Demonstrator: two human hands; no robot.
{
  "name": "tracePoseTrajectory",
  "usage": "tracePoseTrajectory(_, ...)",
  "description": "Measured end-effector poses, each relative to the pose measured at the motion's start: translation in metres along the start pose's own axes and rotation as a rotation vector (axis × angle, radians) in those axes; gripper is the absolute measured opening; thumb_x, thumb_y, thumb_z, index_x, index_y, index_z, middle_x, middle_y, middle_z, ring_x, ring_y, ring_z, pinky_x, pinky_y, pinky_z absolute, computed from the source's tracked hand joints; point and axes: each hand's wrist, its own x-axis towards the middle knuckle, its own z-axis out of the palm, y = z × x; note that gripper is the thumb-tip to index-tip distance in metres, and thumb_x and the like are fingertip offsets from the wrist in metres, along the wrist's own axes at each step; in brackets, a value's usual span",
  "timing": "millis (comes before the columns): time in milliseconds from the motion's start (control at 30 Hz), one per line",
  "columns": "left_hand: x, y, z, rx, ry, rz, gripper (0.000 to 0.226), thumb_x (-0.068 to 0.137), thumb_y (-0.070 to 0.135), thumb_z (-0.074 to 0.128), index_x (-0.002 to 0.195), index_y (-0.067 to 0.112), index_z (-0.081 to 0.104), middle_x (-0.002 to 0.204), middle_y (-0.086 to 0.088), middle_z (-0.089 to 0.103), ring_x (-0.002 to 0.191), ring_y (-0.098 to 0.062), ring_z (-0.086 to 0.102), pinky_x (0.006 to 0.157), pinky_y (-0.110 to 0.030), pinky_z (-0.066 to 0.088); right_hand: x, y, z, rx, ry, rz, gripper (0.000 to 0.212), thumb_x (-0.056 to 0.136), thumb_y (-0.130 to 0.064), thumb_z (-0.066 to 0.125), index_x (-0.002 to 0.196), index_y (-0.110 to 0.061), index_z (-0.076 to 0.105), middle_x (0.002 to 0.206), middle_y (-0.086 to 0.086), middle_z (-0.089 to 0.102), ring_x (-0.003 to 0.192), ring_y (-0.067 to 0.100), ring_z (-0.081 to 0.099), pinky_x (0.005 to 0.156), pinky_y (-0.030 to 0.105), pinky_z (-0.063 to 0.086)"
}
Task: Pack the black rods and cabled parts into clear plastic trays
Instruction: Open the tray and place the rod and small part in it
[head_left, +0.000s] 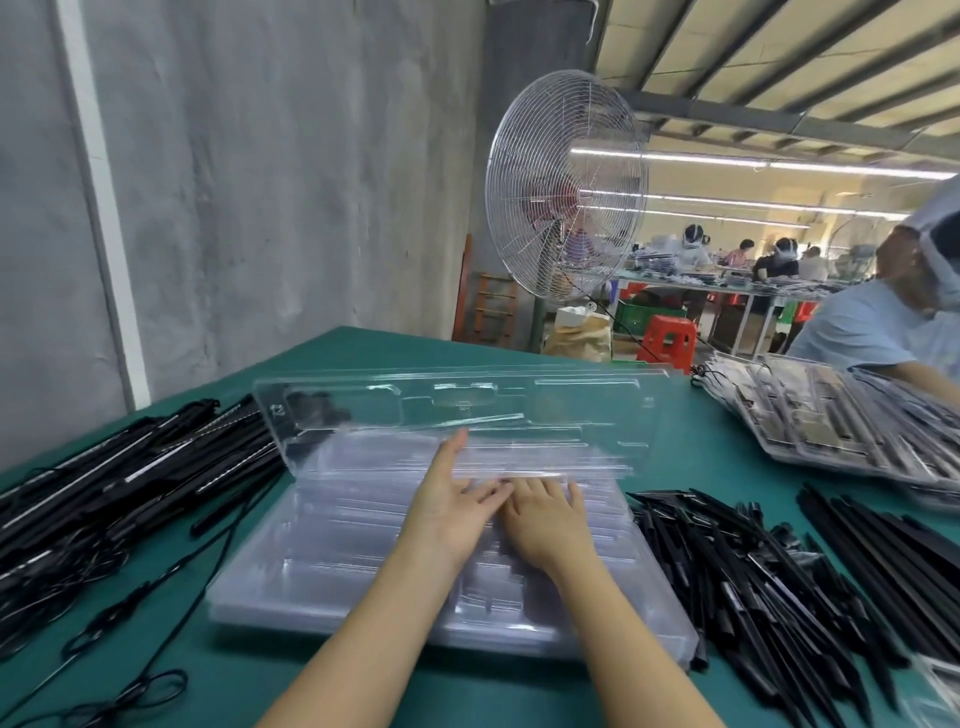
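A stack of clear plastic trays (322, 587) lies on the green table in front of me. The top clear tray (545, 415) is tilted up, its far side raised. My left hand (449, 506) pinches its near edge, thumb on top and fingers beneath. Beside it, my right hand (545, 519) lies flat on the stack with straight fingers, the fingertips at the raised tray's edge. Black rods (753, 582) are heaped to the right. Black cabled parts (119, 483) are piled on the left, with loose cables trailing toward me.
Filled trays (831, 426) are stacked at the far right, next to a seated person in light blue (872, 322). A large standing fan (566, 187) is behind the table. A grey wall (260, 156) rises on the left. The green table (691, 431) shows between the piles.
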Motion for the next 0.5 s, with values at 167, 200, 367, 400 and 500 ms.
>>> tracePoseTrajectory(167, 0.013, -0.002, 0.013, 0.057, 0.166, 0.096, 0.054, 0.087, 0.023, 0.066, 0.135, 0.013, 0.043, 0.138, -0.021, 0.034, 0.127, -0.036, 0.041, 0.086, -0.041, 0.046, 0.001, -0.001, -0.001, 0.080, -0.016, 0.020, 0.046, 0.100, -0.035, 0.019, 0.140, -0.022, 0.036, 0.149, -0.001, 0.035, 0.141, 0.016, 0.020, 0.115, 0.047, -0.001)
tracePoseTrajectory(200, 0.013, -0.002, 0.017, 0.054, 0.201, 0.105, 0.064, 0.085, 0.026, 0.069, 0.138, 0.008, 0.037, 0.142, -0.019, 0.031, 0.125, -0.037, 0.040, 0.089, -0.046, 0.044, 0.001, -0.001, -0.002, 0.074, -0.022, 0.022, 0.046, 0.100, -0.034, 0.019, 0.141, -0.022, 0.035, 0.149, -0.001, 0.034, 0.141, 0.016, 0.020, 0.115, 0.047, -0.001)
tracePoseTrajectory(367, 0.018, 0.008, 0.026, -0.014, 0.313, 0.052, 0.068, 0.084, 0.013, 0.071, 0.140, 0.009, 0.033, 0.150, -0.020, 0.025, 0.123, -0.048, 0.043, 0.085, -0.062, 0.046, -0.003, -0.002, 0.000, 0.067, 0.032, 0.016, 0.046, 0.100, -0.040, 0.019, 0.141, -0.024, 0.033, 0.149, -0.002, 0.036, 0.140, 0.017, 0.023, 0.114, 0.048, -0.001)
tracePoseTrajectory(400, 0.018, 0.011, 0.028, -0.021, 0.316, 0.045, 0.066, 0.085, 0.010, 0.069, 0.140, 0.008, 0.034, 0.150, -0.020, 0.024, 0.122, -0.049, 0.044, 0.080, -0.060, 0.047, -0.004, -0.002, 0.000, 0.076, 0.042, 0.008, 0.048, 0.100, -0.041, 0.018, 0.144, -0.025, 0.029, 0.151, -0.004, 0.031, 0.142, 0.016, 0.019, 0.115, 0.048, -0.003)
tracePoseTrajectory(500, 0.022, 0.022, 0.035, -0.021, 0.278, 0.042, 0.059, 0.089, 0.008, 0.064, 0.140, 0.005, 0.035, 0.152, -0.016, 0.024, 0.124, -0.048, 0.044, 0.088, -0.055, 0.045, -0.004, -0.002, 0.000, 0.092, 0.032, 0.005, 0.053, 0.100, -0.044, 0.016, 0.151, -0.027, 0.011, 0.157, -0.007, 0.016, 0.145, 0.013, 0.007, 0.115, 0.045, -0.005)
